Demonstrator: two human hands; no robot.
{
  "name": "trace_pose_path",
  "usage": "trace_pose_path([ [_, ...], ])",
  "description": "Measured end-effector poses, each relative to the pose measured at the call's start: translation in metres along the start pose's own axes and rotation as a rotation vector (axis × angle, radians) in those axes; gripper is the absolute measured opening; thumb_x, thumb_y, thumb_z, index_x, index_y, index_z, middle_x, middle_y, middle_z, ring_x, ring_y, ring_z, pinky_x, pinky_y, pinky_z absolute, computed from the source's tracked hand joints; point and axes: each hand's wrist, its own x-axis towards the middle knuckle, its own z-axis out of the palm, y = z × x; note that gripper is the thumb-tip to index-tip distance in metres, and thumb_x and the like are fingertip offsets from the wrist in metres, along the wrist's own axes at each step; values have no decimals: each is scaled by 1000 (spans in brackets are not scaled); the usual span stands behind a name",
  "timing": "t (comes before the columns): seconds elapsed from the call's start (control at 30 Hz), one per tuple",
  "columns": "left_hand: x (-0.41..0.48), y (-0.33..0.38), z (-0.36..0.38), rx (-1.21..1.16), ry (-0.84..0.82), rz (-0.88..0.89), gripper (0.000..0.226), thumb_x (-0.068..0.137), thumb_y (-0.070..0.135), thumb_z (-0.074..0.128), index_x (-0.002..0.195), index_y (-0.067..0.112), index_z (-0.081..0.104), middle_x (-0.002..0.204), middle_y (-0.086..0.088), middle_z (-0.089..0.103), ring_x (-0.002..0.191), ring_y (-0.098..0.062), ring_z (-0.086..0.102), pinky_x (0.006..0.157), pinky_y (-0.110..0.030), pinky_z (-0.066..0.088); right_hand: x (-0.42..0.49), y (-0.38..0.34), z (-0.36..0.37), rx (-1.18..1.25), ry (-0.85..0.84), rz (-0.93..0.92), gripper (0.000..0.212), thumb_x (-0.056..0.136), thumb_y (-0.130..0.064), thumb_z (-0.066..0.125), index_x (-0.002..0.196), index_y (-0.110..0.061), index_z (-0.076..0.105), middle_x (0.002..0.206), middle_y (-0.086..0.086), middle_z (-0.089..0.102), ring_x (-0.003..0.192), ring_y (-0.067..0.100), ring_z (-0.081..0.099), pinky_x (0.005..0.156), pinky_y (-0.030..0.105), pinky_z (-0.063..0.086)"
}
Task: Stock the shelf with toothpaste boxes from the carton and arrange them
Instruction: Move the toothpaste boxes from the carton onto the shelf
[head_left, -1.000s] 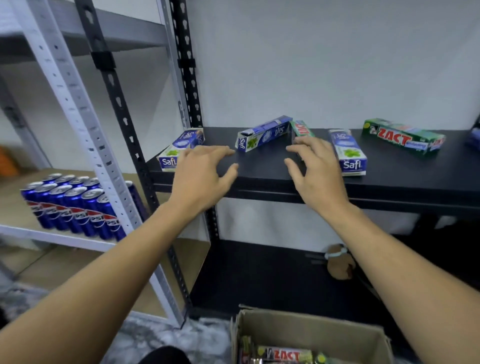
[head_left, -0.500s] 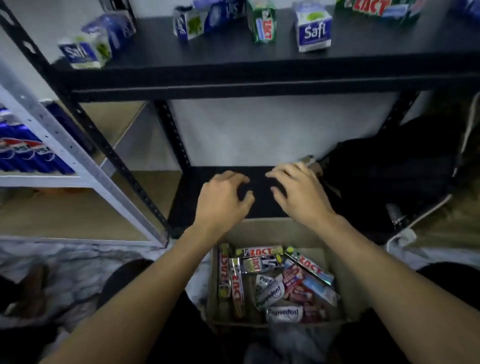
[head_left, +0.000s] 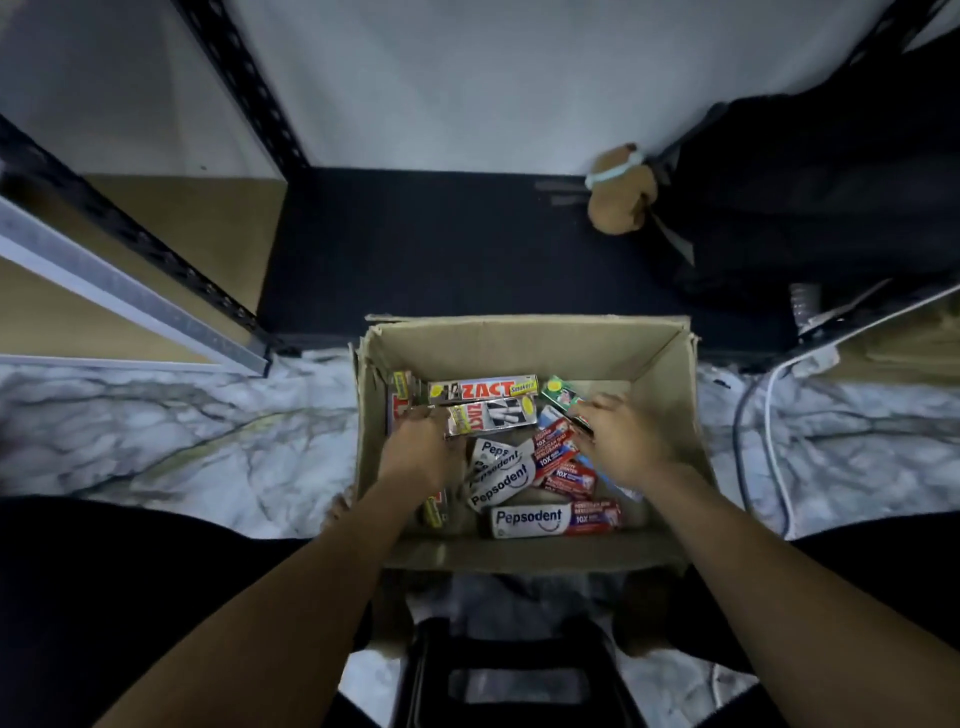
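Observation:
An open cardboard carton (head_left: 524, 338) stands on the floor between my knees, holding several toothpaste boxes. Both hands are down inside it. My left hand (head_left: 418, 449) curls its fingers around the left end of a silver ZACT box (head_left: 498, 417), which lies under another ZACT box (head_left: 483, 388). My right hand (head_left: 618, 439) is blurred, with its fingers spread and touching a green box (head_left: 560, 393) at the carton's right side. White and red Pepsodent boxes (head_left: 550, 519) lie in a heap between my hands. The stocked shelf is out of view above.
The black bottom shelf (head_left: 441, 249) lies just behind the carton, with a brown plush toy (head_left: 621, 195) and a dark bag (head_left: 810, 171) on its right. A grey rack's rail (head_left: 130, 291) runs at the left. A white cable (head_left: 769, 441) lies on the marble floor at the right.
My view has tilted down from the shelf to the carton. Both hands dropped from above the carton's rim into it and reached the boxes.

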Motion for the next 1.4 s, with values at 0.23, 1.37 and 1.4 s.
trace_pose_path([
  [0.23, 28, -27, 46, -94, 78, -157, 80, 91, 29, 67, 155, 15, 22, 165, -6, 11, 147, -34, 18, 115, -43, 29, 18, 16, 51, 46, -137, 86, 58, 92, -37, 59, 146, -25, 40, 147, 3, 42, 133, 25, 40, 109, 42, 39],
  [1.37, 32, 8, 97, 93, 128, 194, 48, 86, 3, 59, 132, 16, 53, 127, -8, 58, 118, -29, 52, 98, -44, 41, -21, 58, 21, 265, -106, 291, 36, 82, -31, 76, 116, -20, 68, 111, 8, 72, 99, 29, 67, 83, 35, 52],
  [1.4, 33, 10, 100, 72, 90, 226, 47, 86, 3, 61, 130, 16, 55, 125, -8, 60, 114, -30, 55, 95, -44, 45, -23, 59, 20, 280, -65, 315, 33, 83, -31, 75, 113, -18, 69, 107, 9, 73, 96, 30, 67, 79, 34, 52],
])
